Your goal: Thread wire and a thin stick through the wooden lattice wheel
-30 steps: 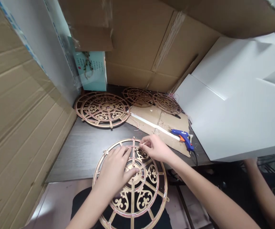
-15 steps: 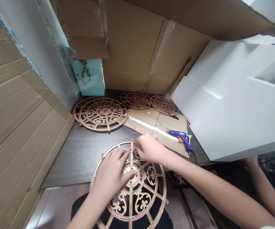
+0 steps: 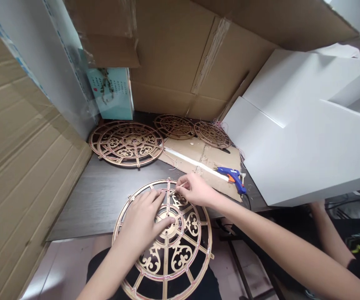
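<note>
The left hand lies flat on a wooden wheel, its fingers spread, to keep the wheel still. The right hand pinches a thin stick in its fingers, close to the wheel's ring. The wheel sits partly over the table edge. More wheels, cardboard and a glue gun lie behind it, between big cardboard and white boards.

1. My view of the gold-toned fretwork wheel is partly blocked: the left hand covers its hub and left sector, and the bottom edge cuts off its lower rim.
2. The right hand pinches a thin pale stick; I cannot determine its material or tip.
3. The lettering on the printed card is too small to read.
4. A second forearm disappears behind the white panel; its hand is hidden.
</note>
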### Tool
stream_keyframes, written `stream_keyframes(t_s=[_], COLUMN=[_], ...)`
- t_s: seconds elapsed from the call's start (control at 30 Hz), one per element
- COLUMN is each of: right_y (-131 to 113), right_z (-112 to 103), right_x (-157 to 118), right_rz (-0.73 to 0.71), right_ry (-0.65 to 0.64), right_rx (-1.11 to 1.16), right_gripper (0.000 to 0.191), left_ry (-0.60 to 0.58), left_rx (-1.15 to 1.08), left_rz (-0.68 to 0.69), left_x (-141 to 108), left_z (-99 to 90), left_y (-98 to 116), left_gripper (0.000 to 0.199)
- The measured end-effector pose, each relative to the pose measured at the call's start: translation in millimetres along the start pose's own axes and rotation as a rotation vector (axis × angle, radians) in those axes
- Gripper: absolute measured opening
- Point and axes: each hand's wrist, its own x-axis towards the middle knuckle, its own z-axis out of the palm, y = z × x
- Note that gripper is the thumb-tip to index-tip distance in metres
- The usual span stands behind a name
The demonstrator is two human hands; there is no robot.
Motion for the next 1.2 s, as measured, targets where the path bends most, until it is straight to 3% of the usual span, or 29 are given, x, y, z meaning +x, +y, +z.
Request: stream_keyframes(t_s=[0.1, 0.2, 0.37, 0.53, 0.7, 0.9, 1.07, 1.2], right_y=[8.7, 3.5, -33.7, -57.8, -28.7, 12.7, 30.6, 37.5], right_z=[9.0, 3.2, -14.7, -10.7, -11.2, 1.7, 20.9, 24.7], right_x=[-8.6, -9.1, 8.0, 19.0, 8.6, -2.0, -6.4, -9.2], right_rz=[-0.008, -0.057, -0.135, -0.127, -0.082, -0.021, 0.000, 0.005], right_ry=[0.048, 0.041, -0.046, -0.090, -0.030, 0.025, 0.053, 0.080], right_rx=[0.017, -0.022, -0.172, -0.184, -0.079, 0.253, 0.477, 0.594], right_gripper=[0.025, 0.024, 0.011, 0.014, 0.015, 0.016, 0.019, 0.026], left_ry=[0.001, 0.005, 0.004, -0.004, 0.017, 0.010, 0.002, 0.001], left_rx=[0.001, 0.014, 0.031, 0.022, 0.004, -0.012, -0.022, -0.031], left_rz=[0.008, 0.011, 0.017, 0.015, 0.000, -0.002, -0.019, -0.025], left_x=[1.1, 1.2, 1.1, 2.8, 0.4, 0.6, 1.2, -0.1], left_z=[-0.2, -0.6, -2.3, -2.4, -0.2, 2.0, 0.2, -0.8], left_y=[-0.5, -0.8, -0.3, 0.9, 0.9, 0.2, 0.9, 2.8], left_gripper=[0.069, 0.068, 0.066, 0.054, 0.069, 0.070, 0.068, 0.068])
